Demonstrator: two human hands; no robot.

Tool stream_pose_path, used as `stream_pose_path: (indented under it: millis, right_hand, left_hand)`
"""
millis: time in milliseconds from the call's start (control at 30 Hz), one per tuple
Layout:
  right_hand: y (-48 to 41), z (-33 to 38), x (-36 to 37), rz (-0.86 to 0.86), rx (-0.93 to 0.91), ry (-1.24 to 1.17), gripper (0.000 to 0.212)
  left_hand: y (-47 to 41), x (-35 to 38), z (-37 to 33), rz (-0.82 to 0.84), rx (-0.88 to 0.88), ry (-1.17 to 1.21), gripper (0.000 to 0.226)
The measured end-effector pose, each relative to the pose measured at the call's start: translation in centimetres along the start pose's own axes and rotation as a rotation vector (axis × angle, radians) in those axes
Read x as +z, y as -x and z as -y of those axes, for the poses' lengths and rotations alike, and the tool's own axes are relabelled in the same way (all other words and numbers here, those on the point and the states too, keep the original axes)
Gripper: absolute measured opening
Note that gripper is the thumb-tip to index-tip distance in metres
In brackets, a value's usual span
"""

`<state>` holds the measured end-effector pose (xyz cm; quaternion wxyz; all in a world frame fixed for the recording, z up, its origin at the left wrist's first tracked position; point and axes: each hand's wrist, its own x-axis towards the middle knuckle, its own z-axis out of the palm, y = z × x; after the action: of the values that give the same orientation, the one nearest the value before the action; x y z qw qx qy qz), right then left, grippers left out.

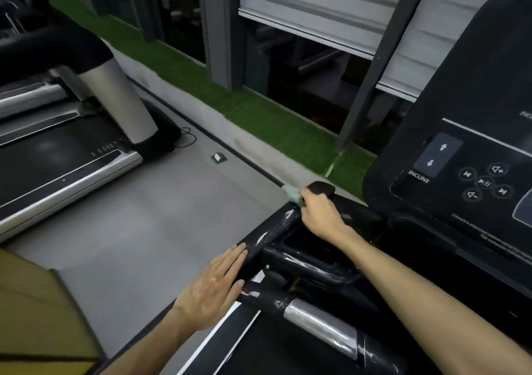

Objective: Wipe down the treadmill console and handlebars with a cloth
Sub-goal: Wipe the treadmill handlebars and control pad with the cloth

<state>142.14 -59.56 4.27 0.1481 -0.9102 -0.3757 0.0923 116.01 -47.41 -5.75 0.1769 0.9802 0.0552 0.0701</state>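
The black treadmill console (pixel 472 133) fills the right side, with incline arrows and media buttons on its panel. A black left handlebar (pixel 270 233) runs from the console toward me, wrapped in shiny plastic film. My right hand (pixel 319 213) is closed around a pale green cloth (pixel 293 194) and presses it against the far end of that handlebar. My left hand (pixel 213 285) lies flat with fingers together, its fingertips touching the nearer part of the handlebar. A silver-banded grip (pixel 313 323) sits lower down.
A second treadmill (pixel 57 156) stands at the left across a grey floor (pixel 161 202). A small square object (pixel 218 157) lies on the floor. A green turf strip (pixel 259 115) runs under the windows. A brown box (pixel 34 311) sits at lower left.
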Motion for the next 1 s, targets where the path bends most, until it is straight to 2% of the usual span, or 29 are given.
stream_pose_path:
  millis: [100,233,433,500,633,700,800,933,1000]
  right_hand:
    - [0.8,-0.6,2.3,0.149,-0.121,0.090,0.028]
    - [0.6,-1.4,1.9,0.223,-0.173,0.190,0.048]
    - [-1.3,-1.9,2.6,0.374,-0.184,0.265,0.058]
    - [-2.2,-2.9,2.7,0.359,-0.150,0.267,0.054]
    - [-5.6,-4.2,1.7,0.283,0.061,0.288,0.051]
    - [-5.6,-3.5,2.2,0.269,0.082,0.285,0.050]
    - [-2.5,-2.1,3.4,0.264,-0.031,0.247,0.051]
    - [2.7,0.4,4.7,0.368,-0.292,0.179,0.054]
    - [3.1,0.1,4.5,0.403,-0.358,0.164,0.053]
  left_hand:
    - [0.2,0.0,0.2,0.000,0.012,-0.010,0.059]
    - [0.7,-0.2,0.3,-0.010,0.045,-0.068,0.058]
    - [1.2,-0.4,0.1,-0.025,0.078,-0.182,0.059]
    - [1.2,-0.5,0.1,-0.023,0.089,-0.220,0.061]
    - [1.2,-0.6,0.1,-0.019,0.097,-0.222,0.062]
    - [1.1,-0.7,0.1,-0.010,0.090,-0.214,0.062]
    - [1.0,-0.7,0.1,0.003,0.091,-0.200,0.063]
    - [0.9,-0.8,0.1,0.020,0.082,-0.190,0.064]
    - [0.9,-0.9,0.0,0.018,0.077,-0.191,0.064]
